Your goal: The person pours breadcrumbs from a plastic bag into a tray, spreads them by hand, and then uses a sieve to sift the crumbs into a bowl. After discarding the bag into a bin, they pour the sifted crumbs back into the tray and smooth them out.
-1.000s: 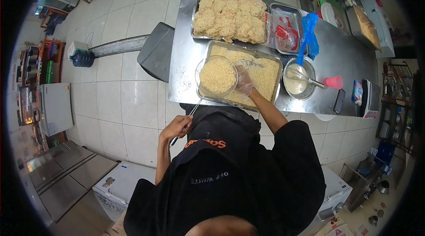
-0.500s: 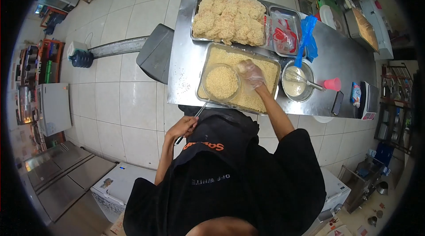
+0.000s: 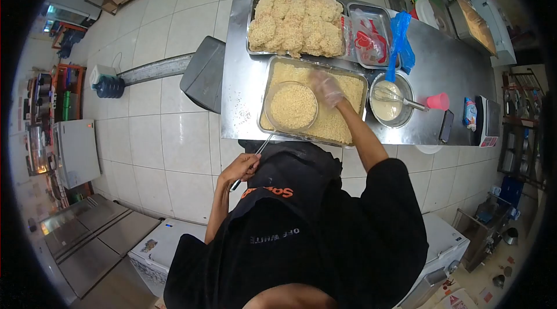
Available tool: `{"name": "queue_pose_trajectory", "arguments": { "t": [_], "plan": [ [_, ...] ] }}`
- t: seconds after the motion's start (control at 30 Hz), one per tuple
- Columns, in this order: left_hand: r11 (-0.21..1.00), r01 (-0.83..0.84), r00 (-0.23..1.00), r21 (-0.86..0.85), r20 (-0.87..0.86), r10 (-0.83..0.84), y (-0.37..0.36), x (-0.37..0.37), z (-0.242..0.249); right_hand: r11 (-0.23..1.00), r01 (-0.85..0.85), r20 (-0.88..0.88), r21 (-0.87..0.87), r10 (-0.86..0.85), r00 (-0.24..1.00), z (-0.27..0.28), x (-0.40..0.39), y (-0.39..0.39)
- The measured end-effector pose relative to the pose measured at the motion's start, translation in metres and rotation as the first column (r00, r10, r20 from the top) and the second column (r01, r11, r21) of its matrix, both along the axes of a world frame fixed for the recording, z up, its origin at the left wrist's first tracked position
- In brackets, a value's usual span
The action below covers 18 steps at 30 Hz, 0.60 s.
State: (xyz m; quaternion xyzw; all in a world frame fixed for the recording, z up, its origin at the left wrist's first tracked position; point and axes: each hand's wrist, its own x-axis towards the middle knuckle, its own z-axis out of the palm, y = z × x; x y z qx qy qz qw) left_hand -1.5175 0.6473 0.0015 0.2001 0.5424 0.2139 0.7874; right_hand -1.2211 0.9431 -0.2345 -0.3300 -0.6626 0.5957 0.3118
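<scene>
My left hand [image 3: 242,167] is closed around the handle of a round mesh strainer [image 3: 291,106] heaped with pale crumbs. The strainer rests over the left part of a metal tray [image 3: 368,91] spread with the same crumbs [image 3: 339,126]. In a clear plastic glove, my right hand [image 3: 328,90] is over the crumbs at the tray's upper middle, right of the strainer. Its fingers are smeared by motion, so anything in them cannot be made out. Behind lies another tray, piled with crumb-coated pieces [image 3: 296,25].
Right of the crumb tray stands a steel bowl [image 3: 409,113] of pale batter with a whisk [image 3: 400,99] in it. A blue plastic bag [image 3: 400,45] hangs at its back rim. Farther right are a pink cup [image 3: 438,101], a phone [image 3: 446,126] and a scale [image 3: 487,120].
My gloved right hand has shifted slightly within the crumb tray, and its fingers are now more blurred. A pale lump seen at its fingertips before no longer shows clearly. My left hand keeps its grip.
</scene>
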Motion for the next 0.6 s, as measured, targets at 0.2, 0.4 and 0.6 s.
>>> {"name": "queue_pose_trajectory", "arguments": {
  "t": [0.2,0.4,0.6],
  "plan": [
    [0.999,-0.028,0.999,0.027,-0.022,0.028,-0.004,-0.003,0.023,0.867,0.028,0.147,0.497,-0.116,0.982,0.02,-0.055,-0.009],
    [0.996,-0.053,0.993,0.064,-0.098,0.06,-0.005,-0.007,0.033,0.875,-0.449,0.692,0.182,0.21,0.69,0.099,-0.019,-0.043],
    [0.995,-0.073,0.991,0.07,-0.104,0.08,0.006,-0.008,0.037,0.792,0.143,0.517,0.594,-0.512,0.686,0.101,0.023,-0.063]
  ]
}}
